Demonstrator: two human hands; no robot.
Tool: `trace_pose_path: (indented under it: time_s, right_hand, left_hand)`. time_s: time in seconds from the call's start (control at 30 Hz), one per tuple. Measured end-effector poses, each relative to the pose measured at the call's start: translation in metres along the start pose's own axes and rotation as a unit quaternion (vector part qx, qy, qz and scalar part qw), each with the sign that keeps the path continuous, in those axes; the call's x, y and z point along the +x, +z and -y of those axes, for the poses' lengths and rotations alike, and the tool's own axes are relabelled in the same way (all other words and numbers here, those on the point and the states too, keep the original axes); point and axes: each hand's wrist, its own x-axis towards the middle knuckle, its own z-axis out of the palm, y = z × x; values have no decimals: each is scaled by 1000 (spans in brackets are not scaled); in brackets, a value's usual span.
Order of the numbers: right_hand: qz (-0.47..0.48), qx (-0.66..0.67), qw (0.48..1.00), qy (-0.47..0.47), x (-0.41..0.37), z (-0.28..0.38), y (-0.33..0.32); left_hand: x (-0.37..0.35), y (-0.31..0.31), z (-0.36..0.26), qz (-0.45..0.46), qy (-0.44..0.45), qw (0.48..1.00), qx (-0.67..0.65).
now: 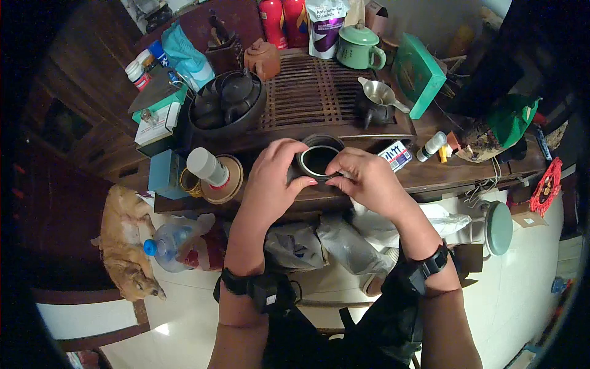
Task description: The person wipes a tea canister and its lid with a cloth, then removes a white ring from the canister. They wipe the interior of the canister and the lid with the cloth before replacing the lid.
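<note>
A dark round cup-like container point(316, 161) with a pale rim is between my two hands at the front edge of the wooden tea table. My left hand point(273, 163) curves around its left side, index finger at the far rim and thumb at the near rim. On the right, my right hand point(362, 175) pinches the near right part of the rim, its fingertips bent over the edge. The container's inside looks dark, and I cannot make out its contents. Just behind it shows another dark round rim point(322, 140), partly covered.
Beyond lies a slatted tea tray point(307, 92). A black bowl of teapots point(200, 123) stands left, a metal strainer point(378, 92) right. A white-capped jar point(206, 166) is near my left hand, a small white box point(395, 156) near my right. A dog point(126, 240) lies on the floor.
</note>
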Motion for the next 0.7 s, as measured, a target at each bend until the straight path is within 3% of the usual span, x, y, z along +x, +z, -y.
trace_pose_path:
  time_s: [0.13, 0.33, 0.5, 0.6, 0.7]
  right_hand:
    - [-1, 102, 994, 31, 0, -10, 5]
    - [28, 138, 990, 24, 1, -12, 1]
    - [30, 97, 995, 4, 2, -12, 3]
    - [3, 77, 996, -36, 3, -16, 4]
    - [9, 150, 988, 44, 4, -14, 1]
  left_hand:
    - [-2, 2, 1, 19, -23, 999, -40]
    - [-7, 8, 8, 35, -9, 998, -45]
    - [-7, 12, 5, 47, -125, 987, -89]
    - [-8, 15, 5, 10, -115, 989, -87]
    - [-5, 18, 8, -9, -121, 979, -165]
